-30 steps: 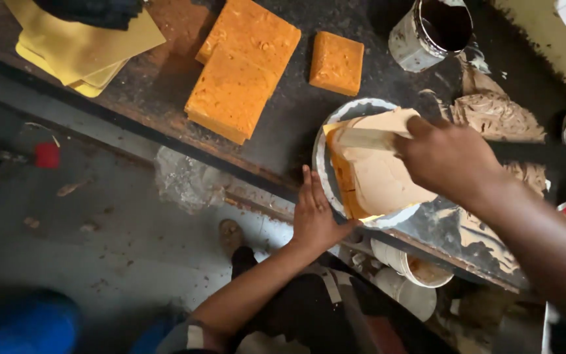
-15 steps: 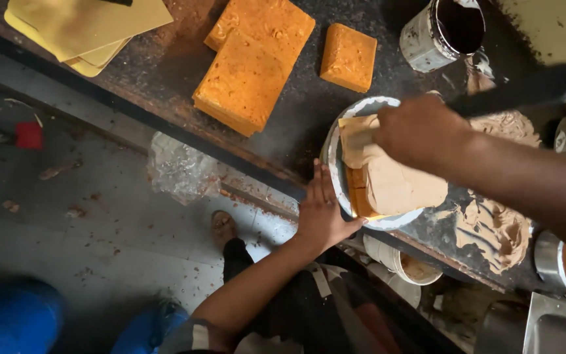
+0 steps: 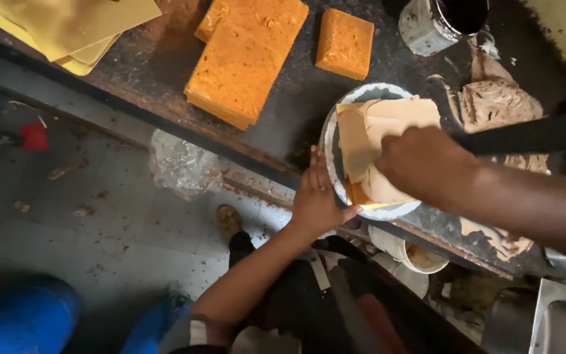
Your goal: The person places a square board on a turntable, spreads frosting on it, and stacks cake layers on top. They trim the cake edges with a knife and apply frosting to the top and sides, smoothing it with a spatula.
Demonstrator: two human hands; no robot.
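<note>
Beige paste (image 3: pixel 388 131) looks soft and sticky to me. My right hand (image 3: pixel 424 160) grips a dark-handled knife (image 3: pixel 525 134); my left hand (image 3: pixel 316 196), fingers spread, steadies the plate (image 3: pixel 329 134) rim.

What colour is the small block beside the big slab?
Orange, with a rough speckled top; the small block shows clearly in the head view.

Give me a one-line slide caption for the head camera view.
Left hand steadies a round plate while right hand spreads pale paste beside orange slabs.
</note>
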